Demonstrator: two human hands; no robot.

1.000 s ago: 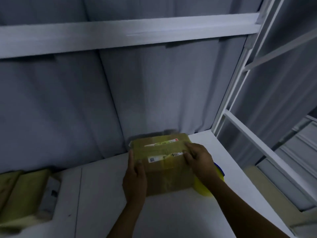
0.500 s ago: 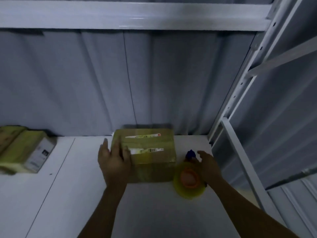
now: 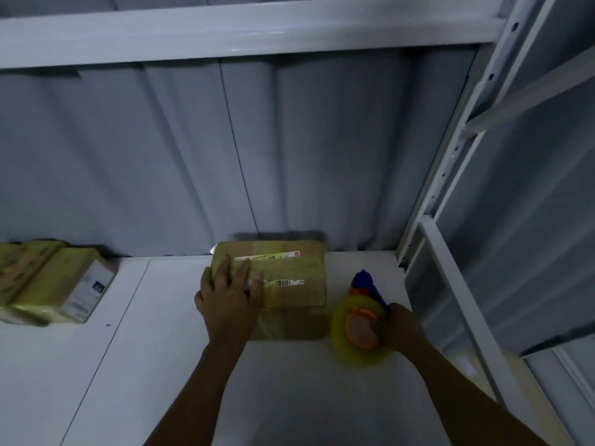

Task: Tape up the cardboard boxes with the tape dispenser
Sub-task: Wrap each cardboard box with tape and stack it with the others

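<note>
Pressing down on the cardboard box (image 3: 297,268), the left hand (image 3: 230,297) lies flat with fingers spread across the left part of its top. The box sits at the back of the white shelf (image 3: 289,397), close to the grey wall. Just to its right, not touching it, is the tape dispenser (image 3: 360,326), a yellow roll on an orange hub with its blue end pointing away. The right hand (image 3: 402,329) has its fingers curled round it. Two more boxes (image 3: 58,284) wait well off to the left.

Now the risks. The box looks small and light, and its skin is already glossy, so a hard pull on the tape could drag it across the smooth shelf if that flat palm eases off. The light is dim too, so the strip could land crooked or miss the seam. The left fingers also lie in the dispenser's likely path, and the blade could catch them.
</note>
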